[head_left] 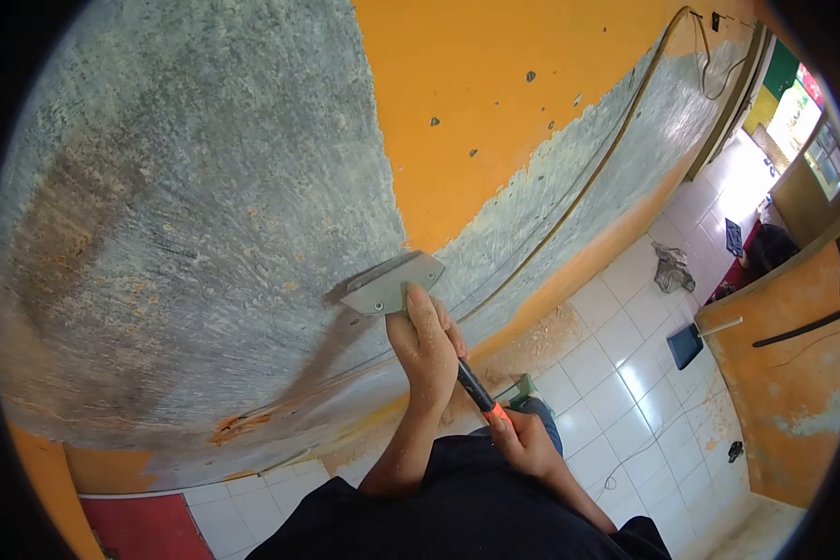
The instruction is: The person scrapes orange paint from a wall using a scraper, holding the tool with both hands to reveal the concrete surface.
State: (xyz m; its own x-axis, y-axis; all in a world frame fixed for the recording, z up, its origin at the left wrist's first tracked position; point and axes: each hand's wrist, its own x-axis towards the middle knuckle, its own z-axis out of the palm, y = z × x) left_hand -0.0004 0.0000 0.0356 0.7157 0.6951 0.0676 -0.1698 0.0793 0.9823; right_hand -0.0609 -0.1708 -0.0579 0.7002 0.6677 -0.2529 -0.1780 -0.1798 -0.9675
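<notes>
A wall scraper with a wide grey metal head and a black and orange handle is in both my hands. Close behind the head, my left hand is wrapped round the tool, thumb stretched up onto the metal. Farther down, my right hand grips the handle by its orange part. The head's far edge lies at or very near the wall, by the lower tip of the orange paint. Around that paint the surface is bare, rough grey. Whether the blade edge touches is hard to tell.
A brown cable runs along the wall on the right. Crumbs and dust lie on the white tiled floor. A dustpan, a crumpled plastic bag and a thin wire are on the floor at right. A red mat is at lower left.
</notes>
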